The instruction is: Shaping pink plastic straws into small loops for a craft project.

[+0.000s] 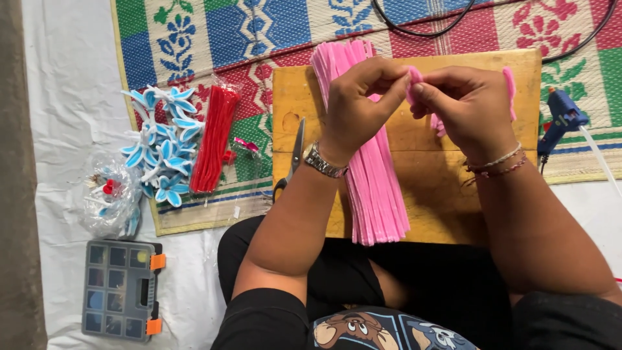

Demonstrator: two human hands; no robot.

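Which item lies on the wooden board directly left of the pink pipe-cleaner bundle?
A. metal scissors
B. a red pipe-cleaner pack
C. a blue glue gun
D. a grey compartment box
A: the metal scissors with dark handles lie on the yellow wooden board, just left of the bundle of pink fuzzy pipe cleaners, beside the left hand.

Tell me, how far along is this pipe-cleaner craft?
Done: blue-and-white flowers lie finished on the mat. In hand: the left hand and right hand pinch a pink pipe cleaner piece between them. Left: a thick pink bundle on the wooden board and a packet of red ones lie unshaped.
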